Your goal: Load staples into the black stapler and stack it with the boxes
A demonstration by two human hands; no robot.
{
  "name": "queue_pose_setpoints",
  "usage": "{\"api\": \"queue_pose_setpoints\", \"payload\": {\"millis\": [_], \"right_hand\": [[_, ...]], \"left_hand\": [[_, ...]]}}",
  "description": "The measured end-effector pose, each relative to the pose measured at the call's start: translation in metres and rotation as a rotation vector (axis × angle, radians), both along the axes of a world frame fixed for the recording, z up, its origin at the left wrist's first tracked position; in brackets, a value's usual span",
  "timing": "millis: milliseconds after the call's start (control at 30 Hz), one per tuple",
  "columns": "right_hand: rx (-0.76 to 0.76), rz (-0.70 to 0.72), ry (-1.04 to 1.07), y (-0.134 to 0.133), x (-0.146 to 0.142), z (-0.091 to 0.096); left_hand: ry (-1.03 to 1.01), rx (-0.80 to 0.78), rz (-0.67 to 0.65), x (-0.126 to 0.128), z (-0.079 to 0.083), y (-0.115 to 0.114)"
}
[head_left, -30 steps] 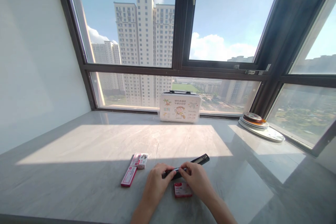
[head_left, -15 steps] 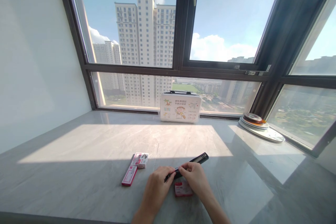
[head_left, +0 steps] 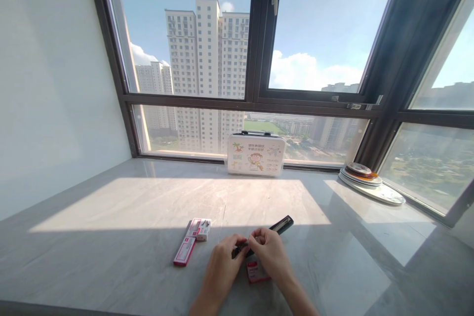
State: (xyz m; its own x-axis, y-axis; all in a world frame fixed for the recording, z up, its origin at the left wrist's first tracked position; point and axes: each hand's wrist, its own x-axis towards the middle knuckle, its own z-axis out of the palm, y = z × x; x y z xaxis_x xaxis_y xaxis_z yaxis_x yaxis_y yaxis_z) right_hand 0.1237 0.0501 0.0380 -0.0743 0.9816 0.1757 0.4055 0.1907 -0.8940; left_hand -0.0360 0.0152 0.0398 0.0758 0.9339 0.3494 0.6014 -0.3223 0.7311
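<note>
A long black stapler (head_left: 282, 224), opened out, lies at a slant in front of me, its far end pointing up and right. My left hand (head_left: 226, 259) is closed around its near end. Over the stapler's middle, my right hand (head_left: 270, 254) has thumb and fingers pinched together, close to the left fingertips. Whatever sits in that pinch is hidden. A small red-and-white box (head_left: 256, 271) lies just below the stapler, partly covered by my right hand.
To the left lie a flat pink-and-white box (head_left: 184, 251) and a small white staple box (head_left: 203, 230). A white cartoon-printed case (head_left: 255, 155) stands against the window. Stacked plates (head_left: 388, 194) sit at the right corner. The grey counter (head_left: 111, 261) ends at a front edge.
My right fingers have drawn together into a tighter pinch over the stapler. My left hand stays at its near end. The view has tilted slightly.
</note>
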Motion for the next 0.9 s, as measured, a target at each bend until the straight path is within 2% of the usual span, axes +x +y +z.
{"api": "queue_pose_setpoints", "payload": {"millis": [267, 467, 767, 900], "right_hand": [[-0.002, 0.083, -0.029, 0.0, 0.001, 0.009], [0.013, 0.063, -0.017, 0.003, 0.007, 0.016], [-0.123, -0.016, 0.079, 0.004, 0.002, -0.004], [-0.173, 0.001, 0.126, 0.008, 0.001, -0.006]], "left_hand": [[0.016, -0.019, 0.038, -0.001, -0.001, 0.0], [0.037, -0.006, 0.056, -0.002, 0.0, -0.002], [0.035, 0.02, 0.042, 0.0, 0.001, -0.003], [0.026, 0.011, 0.04, -0.001, 0.001, -0.001]]}}
